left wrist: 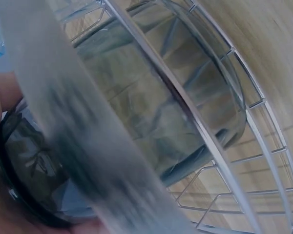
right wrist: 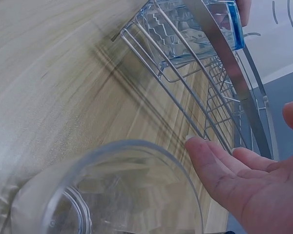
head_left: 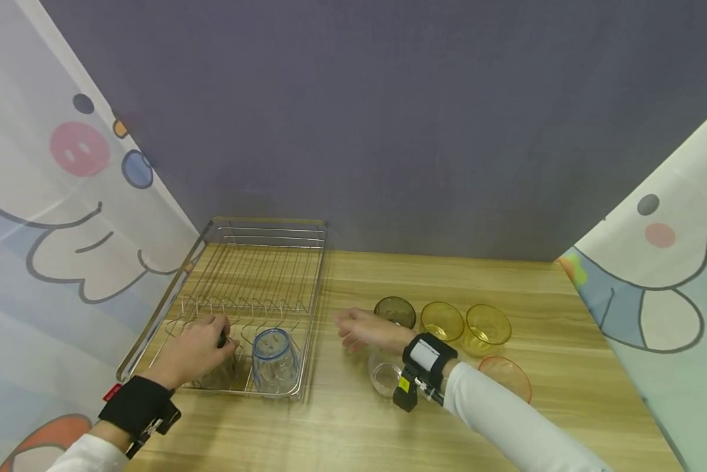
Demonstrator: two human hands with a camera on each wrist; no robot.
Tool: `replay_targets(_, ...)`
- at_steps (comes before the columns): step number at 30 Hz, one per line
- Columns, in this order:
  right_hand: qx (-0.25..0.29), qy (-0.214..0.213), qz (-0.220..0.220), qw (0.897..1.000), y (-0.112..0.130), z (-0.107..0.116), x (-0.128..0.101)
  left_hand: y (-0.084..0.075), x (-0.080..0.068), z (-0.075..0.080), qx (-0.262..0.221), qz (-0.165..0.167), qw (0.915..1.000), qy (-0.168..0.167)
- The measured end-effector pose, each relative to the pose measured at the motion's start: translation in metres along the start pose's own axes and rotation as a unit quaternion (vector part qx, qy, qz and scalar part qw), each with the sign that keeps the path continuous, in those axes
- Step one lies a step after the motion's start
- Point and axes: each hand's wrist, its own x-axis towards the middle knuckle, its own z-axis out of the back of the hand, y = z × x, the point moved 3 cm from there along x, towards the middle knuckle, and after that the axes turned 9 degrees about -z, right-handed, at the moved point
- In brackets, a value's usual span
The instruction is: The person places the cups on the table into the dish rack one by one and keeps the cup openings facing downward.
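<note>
The head camera looks forward and down from above both hands. It is far enough back to show the left hand (head_left: 191,351), the right hand (head_left: 377,330), the rack (head_left: 270,220) by the left hand, the table (head_left: 341,423) under them and the wall (head_left: 365,124) past them. The left wrist camera sees things on a slant, very close to the dark glass (left wrist: 132,92) at the left hand. The right wrist camera, slanted too, looks past the right hand and the close-up clear glass (right wrist: 112,187) toward the left hand's side. All three views share the rack.
</note>
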Motion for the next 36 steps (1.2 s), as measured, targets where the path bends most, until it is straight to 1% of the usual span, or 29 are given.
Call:
replay_targets(6,-0.002,-0.015,-0.003,1.000,0.001,0.003,0.000,-0.003,0.000,0.002,-0.022,0.000,0.9997,0.007)
replay_targets(9,-0.005,-0.021,-0.006,1.000,0.001,0.004,0.000,-0.001,0.000,0.003,-0.037,-0.005,0.9992,0.016)
replay_targets(13,-0.003,-0.017,-0.008,1.000,0.000,0.006,-0.001,0.003,0.000,0.004,-0.058,-0.013,0.9979,0.026)
replay_targets(15,-0.005,-0.015,-0.009,1.000,0.002,0.007,-0.002,0.002,0.000,0.006,-0.060,-0.013,0.9978,0.023)
replay_targets(20,-0.008,-0.014,0.001,1.000,0.012,0.012,-0.005,-0.002,-0.002,0.008,-0.048,-0.008,0.9988,0.002)
replay_targets(23,-0.008,-0.019,0.009,1.000,0.017,0.017,-0.006,-0.004,-0.002,0.008,-0.047,-0.006,0.9989,0.000)
replay_targets(28,0.004,-0.032,0.008,0.999,0.017,0.023,-0.009,-0.006,0.000,0.011,-0.063,-0.007,0.9979,0.013)
replay_targets(34,0.017,-0.048,0.004,0.999,0.013,0.029,-0.011,-0.004,0.003,0.014,-0.073,0.001,0.9967,0.034)
replay_targets(36,0.018,-0.052,0.007,0.998,0.014,0.031,-0.012,-0.004,0.005,0.015,-0.074,-0.001,0.9967,0.035)
